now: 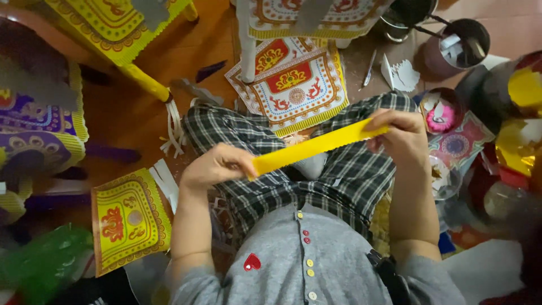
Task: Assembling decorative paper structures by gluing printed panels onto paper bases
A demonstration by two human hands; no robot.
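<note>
Hands, left (217,165) and right (400,135), pinch opposite ends of yellow paper strip (316,146).

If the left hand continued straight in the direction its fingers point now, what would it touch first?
The left hand grips one end of the long yellow paper strip, pointing toward the right hand. Going on along the strip, it would probably meet that right hand first; depth is uncertain.
</note>
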